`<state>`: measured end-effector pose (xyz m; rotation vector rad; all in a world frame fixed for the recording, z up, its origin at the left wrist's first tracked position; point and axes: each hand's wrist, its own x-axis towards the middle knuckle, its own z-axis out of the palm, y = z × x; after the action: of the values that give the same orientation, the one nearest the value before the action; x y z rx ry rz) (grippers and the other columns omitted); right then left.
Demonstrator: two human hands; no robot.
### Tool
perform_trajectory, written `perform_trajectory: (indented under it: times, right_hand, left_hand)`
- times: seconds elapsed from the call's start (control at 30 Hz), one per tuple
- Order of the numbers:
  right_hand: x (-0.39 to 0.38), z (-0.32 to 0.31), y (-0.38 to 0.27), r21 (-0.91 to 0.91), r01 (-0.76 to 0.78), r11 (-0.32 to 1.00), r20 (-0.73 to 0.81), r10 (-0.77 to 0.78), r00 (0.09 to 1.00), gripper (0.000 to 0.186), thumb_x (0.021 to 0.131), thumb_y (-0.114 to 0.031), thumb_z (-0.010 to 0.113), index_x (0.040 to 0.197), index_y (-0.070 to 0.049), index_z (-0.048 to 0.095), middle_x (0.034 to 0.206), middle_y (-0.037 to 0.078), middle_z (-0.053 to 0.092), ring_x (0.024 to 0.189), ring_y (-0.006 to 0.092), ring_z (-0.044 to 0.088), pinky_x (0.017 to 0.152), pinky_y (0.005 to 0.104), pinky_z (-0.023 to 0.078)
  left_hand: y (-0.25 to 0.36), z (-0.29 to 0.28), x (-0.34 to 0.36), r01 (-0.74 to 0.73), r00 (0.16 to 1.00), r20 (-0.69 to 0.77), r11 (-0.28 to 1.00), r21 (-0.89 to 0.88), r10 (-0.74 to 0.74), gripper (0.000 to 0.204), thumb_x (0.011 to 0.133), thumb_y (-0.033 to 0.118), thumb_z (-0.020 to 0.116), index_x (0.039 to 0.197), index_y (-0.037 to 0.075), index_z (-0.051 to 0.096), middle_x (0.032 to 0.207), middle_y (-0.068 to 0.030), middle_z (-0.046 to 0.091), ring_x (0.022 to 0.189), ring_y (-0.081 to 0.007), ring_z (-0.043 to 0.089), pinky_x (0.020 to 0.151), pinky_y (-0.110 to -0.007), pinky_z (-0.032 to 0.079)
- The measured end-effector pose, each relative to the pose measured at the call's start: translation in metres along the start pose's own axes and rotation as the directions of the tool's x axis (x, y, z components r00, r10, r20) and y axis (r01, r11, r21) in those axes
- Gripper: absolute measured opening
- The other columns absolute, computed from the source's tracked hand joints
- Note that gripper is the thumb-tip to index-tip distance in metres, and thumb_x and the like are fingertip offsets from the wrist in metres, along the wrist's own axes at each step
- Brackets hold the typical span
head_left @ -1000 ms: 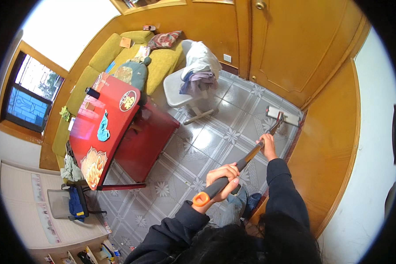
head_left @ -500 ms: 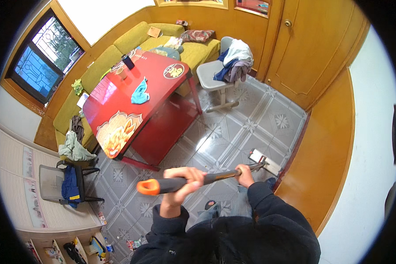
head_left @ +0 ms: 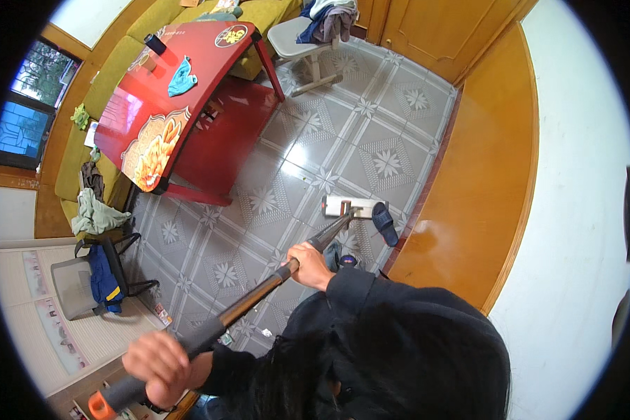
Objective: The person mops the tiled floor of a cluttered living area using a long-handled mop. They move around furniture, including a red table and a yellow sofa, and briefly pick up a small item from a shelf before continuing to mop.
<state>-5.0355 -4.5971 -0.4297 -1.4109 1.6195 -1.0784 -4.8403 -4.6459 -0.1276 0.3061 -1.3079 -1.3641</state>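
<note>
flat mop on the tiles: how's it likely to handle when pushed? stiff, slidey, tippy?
The mop handle looks straight and rigid between the left hand and right hand, so it probably won't flex. The flat mop head lies flush on glossy floor tiles, so it likely slides easily. The long, slim pole would probably topple if released.

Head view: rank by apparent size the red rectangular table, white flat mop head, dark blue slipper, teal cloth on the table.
1. Red rectangular table, by far the largest.
2. White flat mop head.
3. Teal cloth and dark blue slipper: they look about alike, and the cloth lies farther from the camera, so no ranking between them.
</note>
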Motion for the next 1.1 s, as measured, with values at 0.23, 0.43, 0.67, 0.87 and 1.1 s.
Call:
perform_trajectory:
  times: [0.23,0.43,0.67,0.87,1.1]
  right_hand:
    - [-0.007,-0.051,0.047,-0.150,0.037,0.988,-0.297,-0.081,0.952,0.017,0.071,-0.009,0.070,0.074,-0.010,0.054,0.078,0.008,0.055,0.084,0.0304,0.052,0.068,0.0397,0.044]
    - [0.000,-0.084,0.210,-0.338,0.036,0.940,-0.361,-0.165,0.918,0.022,0.068,-0.003,0.070,0.079,-0.008,0.051,0.081,0.011,0.052,0.093,0.0349,0.051,0.081,0.0412,0.042]
    - [-0.052,0.053,0.157,-0.338,-0.050,0.940,-0.403,-0.097,0.910,0.032,0.058,0.007,0.065,0.082,-0.009,0.052,0.084,0.009,0.052,0.096,0.0362,0.048,0.085,0.0402,0.040]
    - [-0.098,0.230,0.025,-0.183,-0.034,0.983,-0.409,-0.045,0.911,0.033,0.055,0.006,0.067,0.081,-0.009,0.052,0.085,0.009,0.053,0.094,0.0346,0.049,0.082,0.0412,0.040]
    - [-0.143,0.375,-0.107,0.014,0.088,0.996,-0.305,-0.080,0.949,0.029,0.056,0.002,0.065,0.079,-0.009,0.051,0.079,0.008,0.053,0.083,0.0329,0.050,0.074,0.0411,0.041]
  left_hand:
    - [-0.037,0.012,-0.053,-0.045,0.947,0.317,0.999,0.001,0.043,0.030,0.078,0.018,0.071,0.059,0.010,0.049,0.049,0.0008,0.050,0.047,-0.0128,0.052,0.064,-0.031,0.054]
    - [-0.181,0.034,-0.117,0.229,0.964,0.106,0.965,0.126,-0.243,0.022,0.072,0.011,0.067,0.062,0.006,0.049,0.060,-0.0063,0.053,0.063,-0.0233,0.056,0.081,-0.045,0.046]
    - [-0.101,-0.075,-0.143,0.223,0.953,0.194,0.972,0.069,-0.232,0.027,0.069,0.014,0.067,0.056,0.004,0.046,0.054,-0.0056,0.050,0.051,-0.0198,0.050,0.064,-0.038,0.045]
    - [0.037,-0.214,-0.141,0.184,0.925,0.343,0.983,-0.017,-0.167,0.026,0.063,0.011,0.064,0.048,0.008,0.043,0.043,-0.0032,0.045,0.035,-0.0160,0.042,0.045,-0.031,0.042]
    - [0.193,-0.292,-0.149,0.176,0.808,0.580,0.982,-0.073,-0.102,0.025,0.069,0.007,0.066,0.050,0.008,0.049,0.044,-0.0038,0.050,0.035,-0.0146,0.046,0.043,-0.026,0.044]
